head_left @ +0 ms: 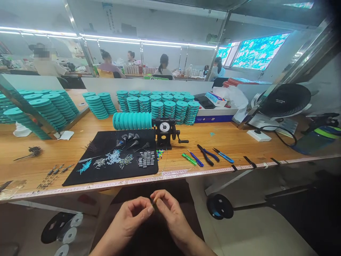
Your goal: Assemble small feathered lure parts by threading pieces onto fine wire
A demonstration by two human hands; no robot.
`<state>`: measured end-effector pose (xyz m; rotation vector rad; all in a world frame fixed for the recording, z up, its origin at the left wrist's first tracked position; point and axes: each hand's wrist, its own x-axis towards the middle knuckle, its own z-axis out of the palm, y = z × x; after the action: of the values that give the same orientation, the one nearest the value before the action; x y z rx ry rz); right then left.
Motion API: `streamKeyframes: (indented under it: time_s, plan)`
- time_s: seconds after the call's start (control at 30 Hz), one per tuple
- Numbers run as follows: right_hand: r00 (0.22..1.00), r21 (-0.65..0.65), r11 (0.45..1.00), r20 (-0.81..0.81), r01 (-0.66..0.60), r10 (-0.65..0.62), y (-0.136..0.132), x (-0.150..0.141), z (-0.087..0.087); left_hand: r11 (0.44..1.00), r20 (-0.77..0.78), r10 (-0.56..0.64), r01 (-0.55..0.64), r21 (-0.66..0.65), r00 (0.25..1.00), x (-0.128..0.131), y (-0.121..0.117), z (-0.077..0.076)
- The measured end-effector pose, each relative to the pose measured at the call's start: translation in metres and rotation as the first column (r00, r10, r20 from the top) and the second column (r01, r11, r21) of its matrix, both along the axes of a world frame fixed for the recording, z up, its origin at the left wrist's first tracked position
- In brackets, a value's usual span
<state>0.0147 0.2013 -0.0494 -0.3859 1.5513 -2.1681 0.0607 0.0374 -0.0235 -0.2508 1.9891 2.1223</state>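
Below the table's front edge, my left hand and my right hand meet at the fingertips. Both are closed in a pinch, thumb against fingers. Whatever lies between them is too small to make out. Beyond them a black mat carries small parts: clear beads, turquoise sleeves, grey weights and dark wire bundles. At the mat's back right stands a black hand-crank winder with a dial, bearing a row of turquoise spools. A thin line hangs faintly near the mat's right edge.
Pliers, a blue cutter, a blue screwdriver and a green tool lie right of the mat. Stacked turquoise spools line the back. A fan and power strip stand right. Several people sit beyond.
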Motion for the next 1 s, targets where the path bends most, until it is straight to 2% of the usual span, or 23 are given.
streamKeyframes:
  time_s: [0.07,0.13,0.23,0.33,0.5,0.6,0.67,0.77,0.83,0.9,1.0]
  plan:
    - [0.999,0.073,0.997,0.014,0.027,-0.029,0.0,0.004,0.001,0.984,-0.074,0.117,-0.126,-0.127,0.99,0.002,0.001,-0.001]
    - [0.999,0.127,0.992,0.032,-0.015,0.011,-0.001,0.008,0.002,0.961,-0.121,0.169,-0.191,-0.198,0.978,0.004,0.002,-0.002]
    - [0.996,0.158,0.984,0.048,-0.078,0.071,-0.002,0.012,0.004,0.956,-0.13,0.169,-0.194,-0.218,0.977,0.004,0.003,-0.001]
    - [0.998,0.162,0.985,0.025,-0.063,0.06,-0.001,0.011,0.008,0.955,-0.11,0.178,-0.199,-0.22,0.978,0.002,0.002,-0.002]
    - [0.998,0.162,0.985,0.05,-0.053,0.045,0.002,0.009,0.02,0.966,-0.082,0.179,-0.191,-0.176,0.98,0.002,-0.002,-0.013]
    - [0.981,0.062,0.988,0.141,-0.139,0.129,0.0,0.009,0.019,0.98,-0.038,0.184,-0.186,-0.066,0.982,0.005,-0.001,-0.023]
    - [0.978,0.068,0.984,0.138,-0.168,0.157,-0.001,0.009,0.016,0.974,0.029,0.223,-0.224,0.039,0.974,0.007,-0.001,-0.027]
    - [0.991,0.258,0.961,-0.068,-0.098,0.119,-0.001,0.011,0.014,0.956,0.123,0.228,-0.246,0.16,0.966,0.011,0.001,-0.027]
    - [0.959,0.385,0.923,-0.262,0.002,0.107,0.001,0.014,0.013,0.949,0.133,0.206,-0.231,0.214,0.97,0.013,0.002,-0.023]
    - [0.875,0.445,0.888,-0.469,0.117,0.12,0.001,0.017,0.011,0.943,0.136,0.186,-0.215,0.255,0.973,0.014,0.003,-0.019]
    - [0.667,0.427,0.865,-0.728,0.263,0.157,0.001,0.022,0.006,0.936,0.159,0.165,-0.205,0.287,0.973,0.015,0.006,-0.016]
